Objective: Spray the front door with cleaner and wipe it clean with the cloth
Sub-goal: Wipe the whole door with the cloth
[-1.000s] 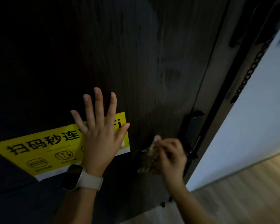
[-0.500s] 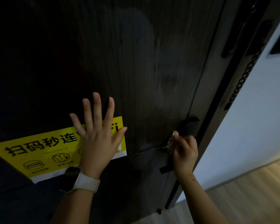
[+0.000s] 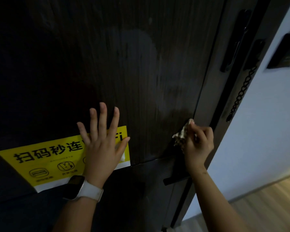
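Note:
The dark wood-grain front door (image 3: pixel 132 72) fills most of the view, with faint wet smears across its middle. My left hand (image 3: pixel 102 146) lies flat on the door with fingers spread, covering part of a yellow sticker (image 3: pixel 45 158). My right hand (image 3: pixel 198 144) grips a bunched pale patterned cloth (image 3: pixel 181 134) and holds it against the door near its right edge, just above a black handle (image 3: pixel 176 180). No spray bottle is in view.
A long black lock plate (image 3: pixel 234 41) and a hanging door chain (image 3: pixel 241 96) sit on the door's right edge. Beyond it are a white wall (image 3: pixel 266 123) with a dark panel (image 3: pixel 286 52) and a wooden floor (image 3: pixel 266 206).
My right hand with the cloth has moved up and to the right, from below the sticker's level to the door's right edge. My left hand stayed flat on the sticker.

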A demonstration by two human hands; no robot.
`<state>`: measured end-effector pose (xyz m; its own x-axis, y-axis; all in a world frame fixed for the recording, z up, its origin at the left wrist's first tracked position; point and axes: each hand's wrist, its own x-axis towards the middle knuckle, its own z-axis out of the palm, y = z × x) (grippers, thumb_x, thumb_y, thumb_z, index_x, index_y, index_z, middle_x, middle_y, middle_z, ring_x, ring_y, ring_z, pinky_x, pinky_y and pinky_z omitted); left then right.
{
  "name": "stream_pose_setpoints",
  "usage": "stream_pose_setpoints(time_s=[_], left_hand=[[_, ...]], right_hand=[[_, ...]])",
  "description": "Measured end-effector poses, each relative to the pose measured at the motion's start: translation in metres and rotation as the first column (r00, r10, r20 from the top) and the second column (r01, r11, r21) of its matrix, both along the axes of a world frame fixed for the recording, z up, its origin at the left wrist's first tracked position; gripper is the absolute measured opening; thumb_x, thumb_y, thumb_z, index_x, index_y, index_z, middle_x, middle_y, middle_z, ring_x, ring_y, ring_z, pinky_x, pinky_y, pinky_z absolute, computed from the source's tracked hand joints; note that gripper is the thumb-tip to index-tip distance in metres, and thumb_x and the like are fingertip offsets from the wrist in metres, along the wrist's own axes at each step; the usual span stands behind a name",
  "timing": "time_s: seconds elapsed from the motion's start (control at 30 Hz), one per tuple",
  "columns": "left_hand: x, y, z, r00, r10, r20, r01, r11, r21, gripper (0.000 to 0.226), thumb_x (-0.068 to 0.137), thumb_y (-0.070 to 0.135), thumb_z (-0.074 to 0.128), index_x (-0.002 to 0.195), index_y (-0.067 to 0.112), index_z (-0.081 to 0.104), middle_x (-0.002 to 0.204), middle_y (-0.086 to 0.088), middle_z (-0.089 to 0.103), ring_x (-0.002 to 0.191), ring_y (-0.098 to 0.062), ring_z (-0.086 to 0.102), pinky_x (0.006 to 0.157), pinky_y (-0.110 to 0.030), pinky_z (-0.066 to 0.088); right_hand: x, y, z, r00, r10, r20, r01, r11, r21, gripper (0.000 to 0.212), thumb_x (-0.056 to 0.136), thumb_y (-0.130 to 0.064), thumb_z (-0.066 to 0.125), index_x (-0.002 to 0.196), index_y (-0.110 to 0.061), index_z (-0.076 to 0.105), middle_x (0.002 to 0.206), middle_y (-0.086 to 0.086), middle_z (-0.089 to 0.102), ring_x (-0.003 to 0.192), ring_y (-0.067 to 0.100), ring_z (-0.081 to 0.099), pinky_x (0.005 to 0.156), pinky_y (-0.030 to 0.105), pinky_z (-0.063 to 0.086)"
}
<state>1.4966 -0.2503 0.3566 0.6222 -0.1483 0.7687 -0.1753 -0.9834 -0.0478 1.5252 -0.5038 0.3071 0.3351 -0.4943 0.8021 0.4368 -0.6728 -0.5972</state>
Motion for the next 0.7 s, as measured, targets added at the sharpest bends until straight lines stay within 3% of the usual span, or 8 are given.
stream_pose_setpoints(time_s=[0.17,0.3,0.37,0.43,0.5,0.57,0.63,0.7], left_hand=[[-0.014,-0.006,0.007,1.000,0.007,-0.001,-0.007,0.998,-0.059,0.080,0.089,0.048,0.050,0.155,0.021,0.013,0.162,-0.010,-0.006,0.150,-0.030,-0.002,0.117,-0.059,0.003],[-0.018,0.003,0.011,0.998,0.061,0.031,-0.055,0.986,-0.157,0.083,0.088,0.049,0.052,0.155,0.023,0.011,0.161,-0.012,-0.009,0.149,-0.029,-0.009,0.117,-0.057,-0.006],[-0.015,0.014,0.010,0.998,0.064,0.025,-0.058,0.978,-0.198,0.086,0.087,0.053,0.052,0.155,0.023,0.008,0.161,-0.012,-0.012,0.148,-0.030,-0.013,0.116,-0.057,-0.008],[-0.011,0.024,0.007,0.998,0.055,0.013,-0.052,0.984,-0.171,0.088,0.087,0.059,0.045,0.155,0.024,0.002,0.160,-0.010,-0.017,0.148,-0.030,-0.016,0.116,-0.057,-0.011],[-0.008,0.030,0.005,0.999,0.038,-0.003,-0.038,0.990,-0.139,0.087,0.087,0.062,0.039,0.155,0.026,-0.004,0.160,-0.007,-0.022,0.147,-0.030,-0.019,0.115,-0.053,-0.017],[-0.007,0.033,0.005,1.000,0.013,-0.018,-0.015,0.990,-0.138,0.086,0.088,0.063,0.035,0.155,0.028,-0.007,0.159,-0.006,-0.024,0.147,-0.028,-0.021,0.114,-0.051,-0.020],[-0.006,0.034,0.005,1.000,0.002,-0.016,-0.004,0.991,-0.135,0.085,0.088,0.063,0.034,0.154,0.027,-0.007,0.159,-0.005,-0.025,0.146,-0.028,-0.022,0.114,-0.050,-0.021],[-0.006,0.035,0.004,1.000,0.011,-0.003,-0.011,0.993,-0.121,0.086,0.088,0.062,0.036,0.155,0.026,-0.006,0.159,-0.006,-0.025,0.146,-0.028,-0.022,0.114,-0.051,-0.020]], right_hand=[[0.003,0.000,0.031,0.999,0.029,0.046,-0.030,0.999,0.019,0.012,0.089,0.000,0.067,0.099,0.001,0.073,0.088,0.007,0.054,0.077,0.025,0.057,0.067,0.028,0.048],[0.018,0.019,0.058,0.987,0.068,0.145,-0.069,0.998,0.001,0.017,0.090,0.002,0.062,0.105,0.004,0.071,0.102,0.020,0.056,0.091,0.033,0.059,0.076,0.038,0.053],[0.011,0.046,0.042,0.976,0.152,0.154,-0.131,0.982,-0.139,0.020,0.094,-0.004,0.058,0.106,0.006,0.070,0.104,0.022,0.055,0.095,0.027,0.056,0.080,0.033,0.051],[0.001,0.071,0.015,0.959,0.271,0.077,-0.218,0.887,-0.407,0.023,0.096,-0.010,0.056,0.109,0.002,0.071,0.106,0.011,0.053,0.093,0.020,0.053,0.081,0.029,0.048],[-0.004,0.078,-0.007,0.927,0.373,-0.033,-0.300,0.687,-0.662,0.025,0.097,-0.008,0.053,0.116,-0.003,0.068,0.109,0.006,0.053,0.093,0.022,0.052,0.080,0.033,0.048],[0.000,0.067,0.002,0.916,0.394,-0.079,-0.295,0.525,-0.798,0.028,0.098,-0.006,0.049,0.123,-0.005,0.062,0.111,0.006,0.052,0.094,0.024,0.051,0.083,0.034,0.045],[0.008,0.053,0.039,0.931,0.362,0.043,-0.188,0.577,-0.795,0.031,0.089,0.002,0.062,0.118,-0.003,0.067,0.108,0.006,0.051,0.093,0.025,0.053,0.081,0.035,0.043],[0.019,0.041,0.094,0.937,0.247,0.247,-0.043,0.783,-0.621,0.023,0.087,0.002,0.067,0.110,0.000,0.070,0.104,0.006,0.050,0.091,0.029,0.055,0.078,0.034,0.044]])
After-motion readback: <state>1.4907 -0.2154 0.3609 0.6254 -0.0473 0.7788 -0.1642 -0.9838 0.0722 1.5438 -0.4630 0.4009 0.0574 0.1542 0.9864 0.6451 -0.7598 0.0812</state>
